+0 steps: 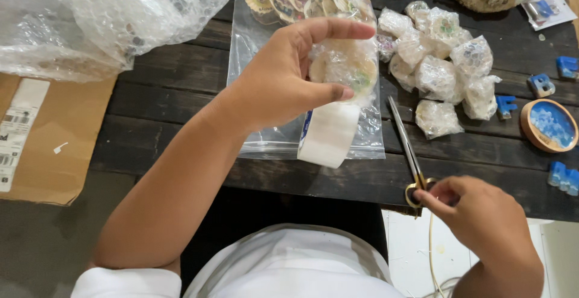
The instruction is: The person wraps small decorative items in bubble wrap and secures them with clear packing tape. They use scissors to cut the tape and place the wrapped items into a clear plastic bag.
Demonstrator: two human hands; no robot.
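Note:
My left hand (283,78) holds up a shell piece wrapped in bubble wrap (345,68), pinched between thumb and fingers above a clear zip bag (253,39). A white roll of tape (329,134) stands on edge just under that hand. My right hand (482,222) is at the table's near edge, fingers closing on the gold handles of a pair of scissors (405,147) that lies flat with its blades pointing away from me.
Several bubble-wrapped bundles (443,72) are heaped on the dark wooden table (169,93). A big sheet of bubble wrap (102,15) and a cardboard box (42,141) lie left. A round blue resin dish (549,124) and blue letter pieces (541,84) sit right.

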